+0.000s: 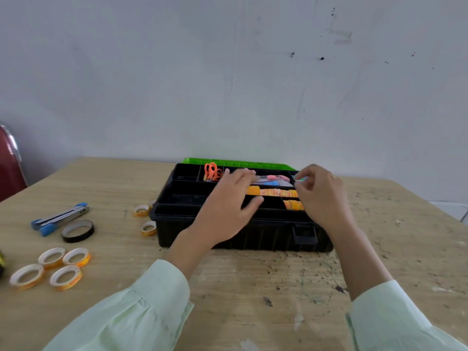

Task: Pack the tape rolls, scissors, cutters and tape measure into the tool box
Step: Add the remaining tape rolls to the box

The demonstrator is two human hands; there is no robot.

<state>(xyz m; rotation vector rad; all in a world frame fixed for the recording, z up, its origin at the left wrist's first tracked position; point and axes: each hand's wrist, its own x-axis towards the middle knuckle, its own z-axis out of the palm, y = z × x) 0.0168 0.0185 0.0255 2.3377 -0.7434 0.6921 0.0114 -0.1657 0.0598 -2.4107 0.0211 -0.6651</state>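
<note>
Scuffed wooden table (253,300) against white wall, black tool box (228,234) open at centre, orange-printed tape rolls (273,192) inside, print illegible, left hand (228,211) spread flat, right hand (321,196) pinching a small blurred item, four tape rolls (50,268) loose far left.

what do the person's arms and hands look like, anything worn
Both arms wear loose, long, pale mint-green sleeves gathered into cuffs: left sleeve, right sleeve. The forearms are bare past the cuffs. The left hand and right hand are bare: no gloves, rings or watch visible.
</note>
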